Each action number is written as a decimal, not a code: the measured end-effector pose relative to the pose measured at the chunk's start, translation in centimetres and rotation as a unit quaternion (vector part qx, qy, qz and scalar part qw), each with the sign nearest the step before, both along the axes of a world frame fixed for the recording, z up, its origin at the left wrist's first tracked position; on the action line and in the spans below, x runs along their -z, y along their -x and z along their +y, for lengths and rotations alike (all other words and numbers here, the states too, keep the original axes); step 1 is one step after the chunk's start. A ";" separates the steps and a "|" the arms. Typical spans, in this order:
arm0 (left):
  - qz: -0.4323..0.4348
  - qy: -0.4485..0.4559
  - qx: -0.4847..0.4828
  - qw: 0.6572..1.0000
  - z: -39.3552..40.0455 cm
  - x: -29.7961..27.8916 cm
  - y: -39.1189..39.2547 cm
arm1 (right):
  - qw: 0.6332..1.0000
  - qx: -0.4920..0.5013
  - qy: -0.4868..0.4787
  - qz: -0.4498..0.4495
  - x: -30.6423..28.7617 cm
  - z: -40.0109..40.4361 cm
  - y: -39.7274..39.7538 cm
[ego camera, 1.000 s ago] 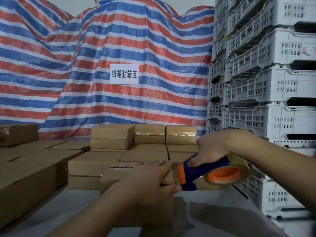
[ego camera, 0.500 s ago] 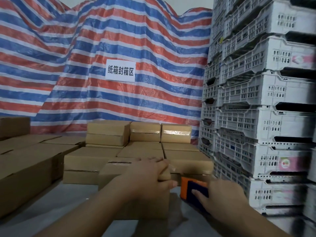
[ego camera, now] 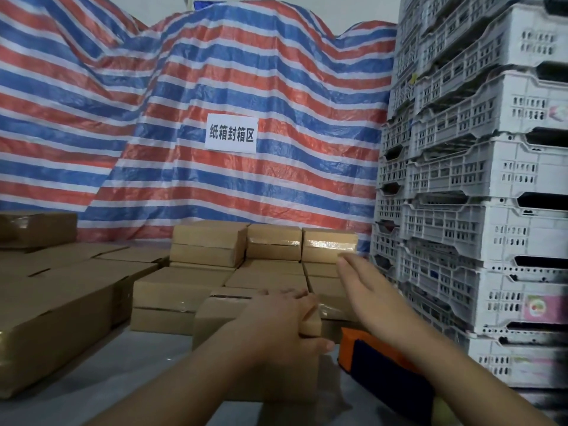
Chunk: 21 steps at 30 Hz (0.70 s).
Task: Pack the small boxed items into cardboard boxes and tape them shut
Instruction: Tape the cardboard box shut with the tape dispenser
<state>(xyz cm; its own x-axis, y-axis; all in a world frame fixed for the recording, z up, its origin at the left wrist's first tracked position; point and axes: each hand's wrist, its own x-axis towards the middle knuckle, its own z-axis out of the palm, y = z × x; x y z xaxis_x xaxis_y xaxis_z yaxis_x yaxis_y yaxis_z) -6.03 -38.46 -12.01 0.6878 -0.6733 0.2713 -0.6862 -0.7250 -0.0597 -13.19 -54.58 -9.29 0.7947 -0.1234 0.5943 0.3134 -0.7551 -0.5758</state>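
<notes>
Two hands: left hand (ego camera: pixel 278 321) grip clasps cardboard box (ego camera: pixel 221 315); right hand (ego camera: pixel 365 290) grip loose above tape dispenser (ego camera: pixel 378 358).

One head-worn wide-angle view looks forward and slightly down from the person's own eye line. Both forearms reach in from the bottom edge, close to the lens. It faces the striped tarp (ego camera: pixel 215 87) at the back, with stacked crates (ego camera: pixel 491 179) filling the right side.
</notes>
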 end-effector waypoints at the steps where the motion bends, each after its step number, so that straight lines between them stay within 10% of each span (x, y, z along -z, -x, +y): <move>1: -0.001 -0.002 0.000 1.000 0.0 0.0 0.1 | 0.999 -0.029 -0.039 0.023 -0.6 1.0 -1.0; 17: 0.021 0.032 -0.004 0.999 0.4 -0.4 1.3 | 0.876 -0.090 -0.444 0.164 3.7 5.1 -5.4; 19: 0.066 0.070 0.023 0.995 1.0 -1.0 1.7 | 0.782 -0.104 -0.575 0.215 4.0 5.9 -4.3; 21: 0.084 0.137 0.050 0.986 2.3 -1.7 2.1 | 0.793 -0.079 -0.560 0.227 5.1 5.6 -3.9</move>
<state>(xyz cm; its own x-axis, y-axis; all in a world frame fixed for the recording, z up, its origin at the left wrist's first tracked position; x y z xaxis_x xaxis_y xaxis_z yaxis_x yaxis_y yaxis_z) -8.14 -36.18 -10.28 0.6722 -0.6575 0.3404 -0.7388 -0.6256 0.2504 -9.28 -48.95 -14.35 0.9532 -0.2497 -0.1702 -0.0793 0.3368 -0.9382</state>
